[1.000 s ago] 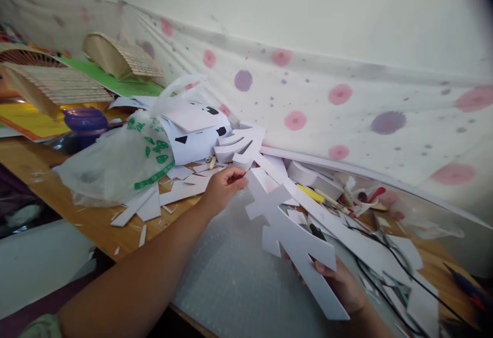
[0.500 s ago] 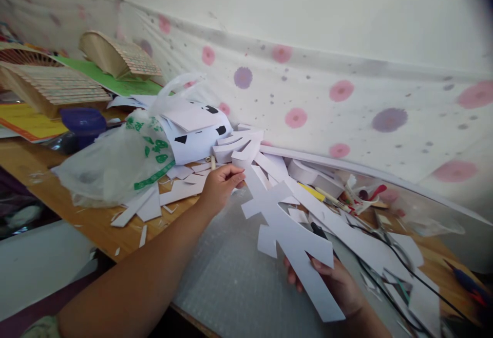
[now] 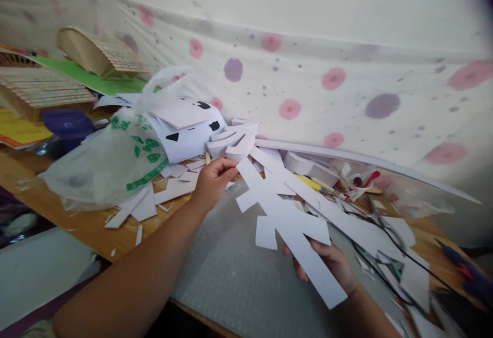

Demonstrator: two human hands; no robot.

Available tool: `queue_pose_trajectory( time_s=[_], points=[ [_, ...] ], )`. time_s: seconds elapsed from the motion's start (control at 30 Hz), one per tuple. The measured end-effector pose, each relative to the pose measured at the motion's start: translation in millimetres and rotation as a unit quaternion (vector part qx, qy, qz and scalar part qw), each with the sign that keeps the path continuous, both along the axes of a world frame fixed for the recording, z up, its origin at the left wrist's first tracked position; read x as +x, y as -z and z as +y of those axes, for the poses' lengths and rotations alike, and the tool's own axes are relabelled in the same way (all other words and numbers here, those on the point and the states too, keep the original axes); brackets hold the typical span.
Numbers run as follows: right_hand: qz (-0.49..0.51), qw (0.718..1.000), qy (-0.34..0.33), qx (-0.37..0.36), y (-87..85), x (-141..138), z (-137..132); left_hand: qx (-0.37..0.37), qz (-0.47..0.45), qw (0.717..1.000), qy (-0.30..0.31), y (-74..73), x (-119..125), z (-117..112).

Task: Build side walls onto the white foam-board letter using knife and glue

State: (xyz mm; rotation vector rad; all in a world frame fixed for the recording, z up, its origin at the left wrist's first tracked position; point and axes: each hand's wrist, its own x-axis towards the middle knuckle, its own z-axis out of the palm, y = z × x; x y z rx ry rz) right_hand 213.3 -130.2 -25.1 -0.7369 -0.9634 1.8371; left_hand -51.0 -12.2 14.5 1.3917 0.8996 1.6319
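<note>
A white cardboard cut-out [image 3: 287, 214] with several angular prongs is held aslant above the table between both of my hands. My left hand [image 3: 213, 181] pinches its far upper end between thumb and fingers. Around the lower right part, my right hand [image 3: 335, 263] is closed, its thumb near the notch and its other fingers partly hidden beneath. Below the piece lies a grey translucent cutting mat [image 3: 227, 276]. Just beyond my left fingers stand white built-up cardboard shapes [image 3: 241, 140].
A plastic bag [image 3: 92, 168] and white card with black patches [image 3: 188, 140] lie at left. White offcuts [image 3: 173, 190] litter the wooden table [image 3: 82, 225]. To the right are a cup of small tools [image 3: 354, 186], black cables [image 3: 400, 250] and a blue glue gun [image 3: 468, 271]. Folded fans [image 3: 100, 53] stand back left.
The cut-out has tilted slightly, showing its face flatter, and its lower end has risen a little. Both hands keep their hold. The whole view has shifted slightly.
</note>
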Motion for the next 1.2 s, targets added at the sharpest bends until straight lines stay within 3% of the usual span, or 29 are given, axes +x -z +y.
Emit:
queue_pose_trajectory(
  time_s=[0.43, 0.7, 0.93, 1.2],
  points=[
    [-0.033, 0.999, 0.019, -0.015, -6.7, 0.4, -0.6, 0.019, 0.048, 0.998, -0.042, -3.1, 0.0, -1.0],
    [-0.033, 0.999, -0.005, 0.016, -7.7, 0.6, 0.3, 0.014, 0.041, 0.998, -0.049, -0.4, -0.5, 1.3],
    [-0.046, 0.998, 0.018, 0.03, -6.2, -2.1, -2.1, -0.032, -0.052, 0.998, 0.016, -2.5, 1.9, 1.0],
    [-0.072, 0.997, 0.004, 0.016, -14.7, -3.7, -3.0, -0.016, -0.056, 0.996, 0.061, 3.6, 0.5, 4.6]
  ],
)
